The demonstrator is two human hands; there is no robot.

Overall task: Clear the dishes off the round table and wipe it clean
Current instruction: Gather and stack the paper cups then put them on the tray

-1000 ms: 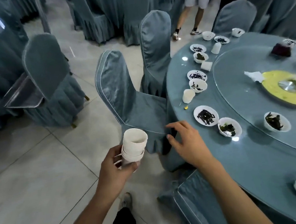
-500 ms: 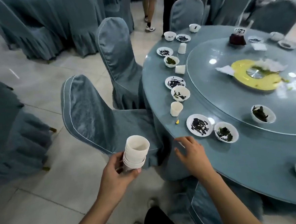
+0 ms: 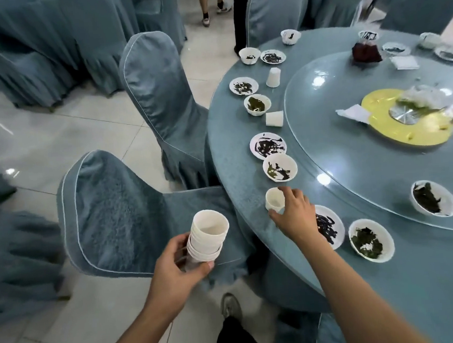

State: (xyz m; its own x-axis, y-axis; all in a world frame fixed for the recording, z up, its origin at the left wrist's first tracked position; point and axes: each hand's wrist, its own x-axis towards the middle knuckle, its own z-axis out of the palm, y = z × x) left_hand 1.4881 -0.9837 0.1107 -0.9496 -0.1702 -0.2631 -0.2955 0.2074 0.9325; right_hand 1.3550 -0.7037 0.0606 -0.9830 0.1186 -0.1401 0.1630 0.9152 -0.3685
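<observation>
Cup collection under way; wiping not yet begun. Left hand [image 3: 173, 268] wraps its fingers round the lower part of a nested stack of white cups [image 3: 207, 237], held upright off the desk edge, above the near chair [image 3: 121, 213]. Right hand [image 3: 294, 214] reaches over the rim of the round desk [image 3: 234, 149] to a single upright cup [image 3: 275, 198]; fingers curl over its far side with the thumb low on the near side, touching or all but touching it, though whether the grip has closed firmly I cannot tell. The cup stands on the desk near the edge, between a soiled bowl [image 3: 280, 166] beyond it and a smeared plate [image 3: 328, 225] partly under the wrist. Further along the rim: another smeared plate [image 3: 268, 144], a cup lying on its side [image 3: 274, 119], a bowl with greens [image 3: 257, 104], an inverted cup [image 3: 273, 77], more plates and bowls. The glass turntable [image 3: 353, 162] carries a yellow platter [image 3: 410, 131] with scraps and another bowl [image 3: 434, 201]. Judgement: the task is early, with most dishes left on the desk. Next move likely calls for closing on the single cup, lifting it straight up clear of the neighbouring bowl, and dropping it mouth-up into the stack, which must be kept level. The tipped and inverted cups would need turning before nesting.
</observation>
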